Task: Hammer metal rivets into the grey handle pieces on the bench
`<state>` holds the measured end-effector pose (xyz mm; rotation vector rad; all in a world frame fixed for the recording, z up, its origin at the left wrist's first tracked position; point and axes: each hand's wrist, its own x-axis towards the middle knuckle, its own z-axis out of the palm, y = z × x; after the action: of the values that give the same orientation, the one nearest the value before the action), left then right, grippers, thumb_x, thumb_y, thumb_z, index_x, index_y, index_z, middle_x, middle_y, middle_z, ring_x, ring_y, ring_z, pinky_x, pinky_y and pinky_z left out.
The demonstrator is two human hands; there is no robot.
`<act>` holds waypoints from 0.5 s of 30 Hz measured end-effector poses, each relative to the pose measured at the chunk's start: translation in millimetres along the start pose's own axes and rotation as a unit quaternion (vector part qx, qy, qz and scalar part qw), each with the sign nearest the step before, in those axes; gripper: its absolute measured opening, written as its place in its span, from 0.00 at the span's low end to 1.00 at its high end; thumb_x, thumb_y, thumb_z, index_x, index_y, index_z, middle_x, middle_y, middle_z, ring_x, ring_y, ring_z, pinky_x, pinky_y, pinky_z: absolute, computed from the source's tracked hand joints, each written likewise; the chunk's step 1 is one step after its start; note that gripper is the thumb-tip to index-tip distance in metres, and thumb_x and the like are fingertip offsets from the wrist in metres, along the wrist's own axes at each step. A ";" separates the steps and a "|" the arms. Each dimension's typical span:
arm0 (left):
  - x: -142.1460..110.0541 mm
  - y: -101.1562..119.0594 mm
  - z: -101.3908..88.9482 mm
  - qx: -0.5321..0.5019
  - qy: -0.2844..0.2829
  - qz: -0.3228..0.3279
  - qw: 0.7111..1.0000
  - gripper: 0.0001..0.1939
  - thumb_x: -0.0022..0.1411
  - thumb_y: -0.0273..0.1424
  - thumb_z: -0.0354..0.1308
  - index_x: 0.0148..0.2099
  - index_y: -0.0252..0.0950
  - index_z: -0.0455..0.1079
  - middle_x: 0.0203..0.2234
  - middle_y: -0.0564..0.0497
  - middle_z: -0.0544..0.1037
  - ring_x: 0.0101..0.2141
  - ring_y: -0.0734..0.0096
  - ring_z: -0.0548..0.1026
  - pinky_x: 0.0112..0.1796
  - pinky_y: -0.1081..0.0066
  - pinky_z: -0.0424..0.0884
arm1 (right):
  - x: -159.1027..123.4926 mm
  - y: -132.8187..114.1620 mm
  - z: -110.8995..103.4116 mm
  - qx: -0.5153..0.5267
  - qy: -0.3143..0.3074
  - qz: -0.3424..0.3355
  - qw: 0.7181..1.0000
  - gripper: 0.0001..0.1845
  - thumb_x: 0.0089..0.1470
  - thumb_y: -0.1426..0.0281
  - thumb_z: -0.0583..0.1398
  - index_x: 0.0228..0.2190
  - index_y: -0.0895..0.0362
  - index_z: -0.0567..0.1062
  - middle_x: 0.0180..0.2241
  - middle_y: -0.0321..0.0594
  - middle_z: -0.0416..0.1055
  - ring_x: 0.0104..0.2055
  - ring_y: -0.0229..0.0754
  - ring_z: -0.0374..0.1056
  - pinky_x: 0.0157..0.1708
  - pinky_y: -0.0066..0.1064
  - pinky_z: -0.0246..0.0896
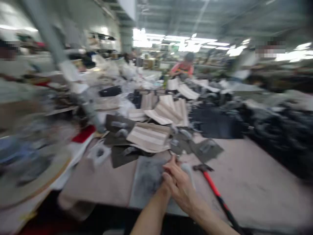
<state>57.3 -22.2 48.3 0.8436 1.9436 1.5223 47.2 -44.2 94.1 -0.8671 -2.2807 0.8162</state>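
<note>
My two hands are together over a grey, smudged slab (144, 182) at the table's front edge. My right hand (181, 182) is closed, its fingers bent together and pointing away from me; a small shiny spot shows at its fingertips, too blurred to name. Beneath and beside it, my left hand (166, 181) is mostly covered, so its fingers are hidden. Just right of the slab lies a claw hammer (211, 182) with a red and black handle. Beyond my fingertips are dark olive fabric pieces (207, 149) with grey strips, and a beige striped panel (149, 137).
More beige panels (168, 109) lie further back. Dark cloth (217, 120) spreads to the right, with a black heap (286, 133) beyond. A slanted post (78, 88) rises at left near a red piece (83, 134). A person in an orange-red top (183, 69) is at the far end.
</note>
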 end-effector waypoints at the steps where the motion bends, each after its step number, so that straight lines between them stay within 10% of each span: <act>1: 5.3 0.2 -1.1 -0.015 -0.013 0.031 0.999 0.24 0.67 0.28 0.38 0.28 0.39 0.73 0.16 0.49 0.70 0.26 0.63 0.75 0.26 0.73 0.72 | 4.3 23.9 -20.4 -0.020 0.035 0.056 0.998 0.13 0.61 0.65 0.52 0.41 0.55 0.75 0.40 0.43 0.75 0.43 0.44 0.72 0.43 0.34 0.67; 7: 79.9 -55.4 7.0 0.016 -0.080 0.121 0.989 0.11 0.57 0.31 0.57 0.42 0.35 0.74 0.30 0.45 0.82 0.33 0.61 0.80 0.33 0.71 0.74 | 14.2 162.2 -125.0 -0.106 0.234 0.359 0.897 0.15 0.58 0.65 0.53 0.41 0.59 0.75 0.40 0.46 0.76 0.43 0.44 0.71 0.44 0.32 0.63; 15: 77.8 -74.5 11.9 0.072 -0.071 0.136 0.986 0.13 0.59 0.40 0.56 0.40 0.37 0.72 0.31 0.45 0.81 0.35 0.59 0.79 0.36 0.69 0.72 | 70.5 248.6 -159.3 -0.074 0.224 0.448 0.862 0.40 0.50 0.59 0.64 0.58 0.64 0.61 0.48 0.54 0.73 0.50 0.49 0.70 0.47 0.35 0.61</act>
<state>2.7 30.6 -29.0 1.2898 1.9119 1.4350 204.3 210.7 44.6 -2.0162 -1.4771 0.6790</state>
